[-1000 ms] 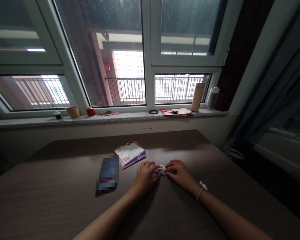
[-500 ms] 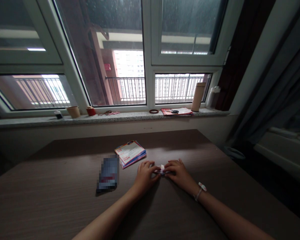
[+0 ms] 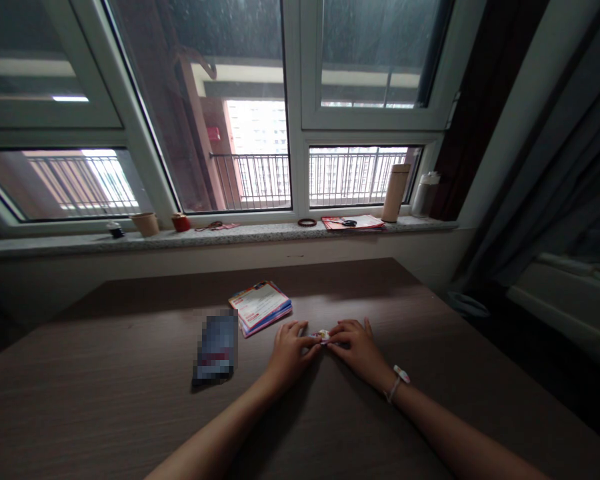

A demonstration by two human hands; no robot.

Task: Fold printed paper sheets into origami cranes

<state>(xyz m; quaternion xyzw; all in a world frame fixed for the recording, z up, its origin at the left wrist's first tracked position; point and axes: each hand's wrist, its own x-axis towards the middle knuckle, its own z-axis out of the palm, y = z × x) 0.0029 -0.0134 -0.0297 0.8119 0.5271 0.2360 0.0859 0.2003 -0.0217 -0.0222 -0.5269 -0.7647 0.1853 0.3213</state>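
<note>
Pinching from 2 sides, our left hand (image 3: 293, 351) and right hand (image 3: 356, 348) hold a small printed piece (image 3: 324, 336) between thumbs and pointer fingers, low over the brown table (image 3: 105, 407). Our fingertips hide much of its shape. Our other fingers spread out a bit. A bracelet (image 3: 397, 383) goes round our right wrist. We have lots of room on the right, out to the table's slanting edge. On the left we have less: a dark, blurry thing (image 3: 217, 349) lies apart from our left hand, just beside a pile of cards (image 3: 261, 307). Past the table's far edge, the stone sill (image 3: 270, 235) holds a paper cup (image 3: 147, 225) and a tan bottle (image 3: 396, 195). Behind the window (image 3: 296, 133) stands a railing (image 3: 258, 179).
</note>
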